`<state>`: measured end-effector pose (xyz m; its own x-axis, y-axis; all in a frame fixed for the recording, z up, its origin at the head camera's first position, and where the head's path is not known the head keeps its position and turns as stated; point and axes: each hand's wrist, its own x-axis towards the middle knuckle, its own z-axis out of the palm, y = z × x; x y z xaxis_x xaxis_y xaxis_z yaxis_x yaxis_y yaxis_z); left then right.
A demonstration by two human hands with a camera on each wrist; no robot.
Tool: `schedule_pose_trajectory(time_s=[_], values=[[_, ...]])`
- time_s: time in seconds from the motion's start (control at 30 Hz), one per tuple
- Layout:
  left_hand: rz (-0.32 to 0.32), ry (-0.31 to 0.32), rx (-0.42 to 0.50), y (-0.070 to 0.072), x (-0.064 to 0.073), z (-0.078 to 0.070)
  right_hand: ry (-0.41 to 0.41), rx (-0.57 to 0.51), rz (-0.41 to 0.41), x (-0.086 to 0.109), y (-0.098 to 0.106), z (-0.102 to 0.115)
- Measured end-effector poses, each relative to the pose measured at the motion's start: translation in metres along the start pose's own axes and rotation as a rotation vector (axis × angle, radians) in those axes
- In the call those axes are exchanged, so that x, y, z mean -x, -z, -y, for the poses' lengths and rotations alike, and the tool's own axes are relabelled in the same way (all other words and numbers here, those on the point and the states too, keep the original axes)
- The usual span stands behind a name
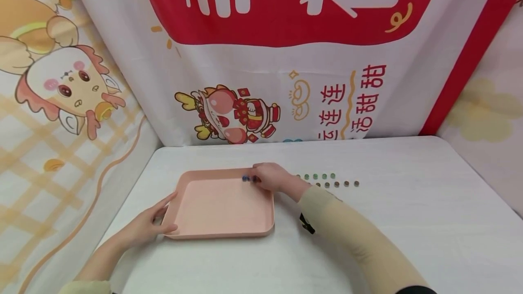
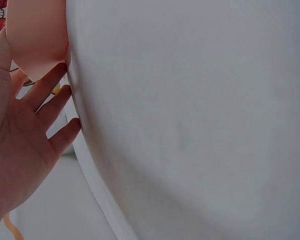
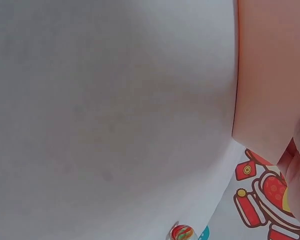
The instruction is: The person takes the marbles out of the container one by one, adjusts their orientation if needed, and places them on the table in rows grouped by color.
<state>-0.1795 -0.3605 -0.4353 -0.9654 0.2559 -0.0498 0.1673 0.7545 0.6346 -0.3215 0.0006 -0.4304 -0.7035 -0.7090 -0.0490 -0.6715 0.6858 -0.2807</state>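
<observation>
A shallow pink tray lies on the white table. My left hand rests at its near left corner, thumb over the corner and index finger along the left wall. The left wrist view shows the other fingers of that hand spread and fairly straight, their tips by the table's edge. At the tray's far right corner my right hand reaches over the rim with curled fingers, pinching a small dark marble. Just left of those fingertips is a blue marble. In the right wrist view the fingertips are hidden behind the tray wall.
Right of the tray, small green marbles form a row, with brownish marbles in a row in front. A red-swirled marble shows at the bottom of the right wrist view. Printed cloths hang behind and beside the table.
</observation>
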Motion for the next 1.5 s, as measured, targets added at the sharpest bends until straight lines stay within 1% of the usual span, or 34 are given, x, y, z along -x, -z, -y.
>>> schedule_pose_trajectory(time_s=[0.17,0.27,0.37,0.6,0.67,0.8,0.87,0.97,1.1,1.27,1.5], values=[[0.001,-0.010,0.006,-0.001,-0.001,-0.002,-0.037,-0.053,0.017,0.001,-0.002,-0.001],[0.002,0.004,-0.004,-0.002,-0.001,-0.001,-0.055,-0.077,0.028,0.001,-0.003,-0.001],[0.004,0.011,0.005,-0.003,0.000,0.001,-0.062,-0.087,0.029,0.001,-0.005,-0.001],[-0.003,-0.002,0.035,-0.004,0.001,0.006,-0.047,-0.108,-0.006,0.002,-0.007,-0.002],[-0.002,0.000,0.039,-0.005,0.003,0.006,-0.038,-0.147,-0.026,0.005,-0.005,-0.002],[-0.005,-0.005,0.036,-0.005,0.005,0.006,-0.024,-0.251,-0.086,0.018,0.007,-0.002],[-0.009,-0.010,0.037,-0.005,0.006,0.006,-0.011,-0.285,-0.120,0.026,0.014,-0.002],[-0.012,-0.012,0.032,-0.004,0.006,0.006,0.026,-0.289,-0.168,0.039,0.025,-0.004],[-0.012,0.002,0.016,-0.004,0.004,0.007,0.061,-0.298,-0.213,0.058,0.035,-0.010],[-0.008,0.007,0.015,-0.003,0.001,0.006,0.067,-0.307,-0.230,0.084,0.042,-0.017],[-0.007,0.000,0.020,-0.003,-0.002,0.003,0.055,-0.383,-0.234,0.117,0.050,-0.027]])
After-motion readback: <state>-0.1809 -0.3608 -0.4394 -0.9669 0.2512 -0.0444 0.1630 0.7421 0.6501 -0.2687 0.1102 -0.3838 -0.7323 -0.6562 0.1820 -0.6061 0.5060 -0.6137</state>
